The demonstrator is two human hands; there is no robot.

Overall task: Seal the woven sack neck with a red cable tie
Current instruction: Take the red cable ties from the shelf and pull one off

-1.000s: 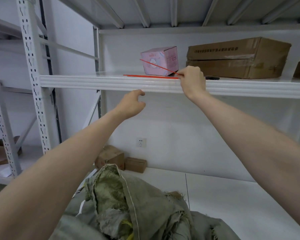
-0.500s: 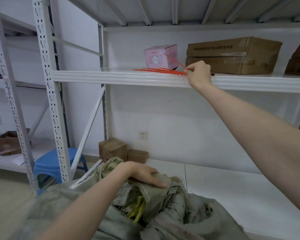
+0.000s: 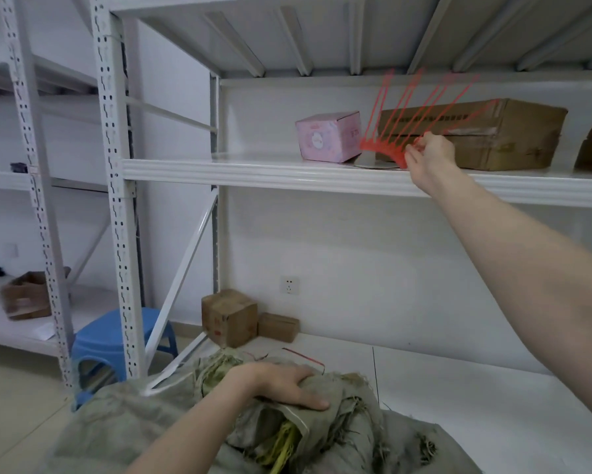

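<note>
A grey-green woven sack (image 3: 144,425) sits at the bottom of the view, its frayed neck bunched up. My left hand (image 3: 281,384) presses down on that neck, fingers curled over the fabric. My right hand (image 3: 428,155) reaches up to the white shelf (image 3: 253,171) and pinches a bundle of several red cable ties (image 3: 400,121) by their heads. The ties fan upward and blur in the air above the shelf. A thin red strip (image 3: 303,357) lies on the lower shelf just behind the sack.
A pink box (image 3: 329,136) and a long cardboard box (image 3: 500,131) stand on the shelf beside the ties. Two small cardboard boxes (image 3: 229,318) sit by the wall below. A blue stool (image 3: 116,340) stands behind a perforated upright (image 3: 116,200) at left.
My right hand has lifted the red ties off the shelf, so they now fan upward. My left hand dropped from near the shelf onto the sack neck and stays there.
</note>
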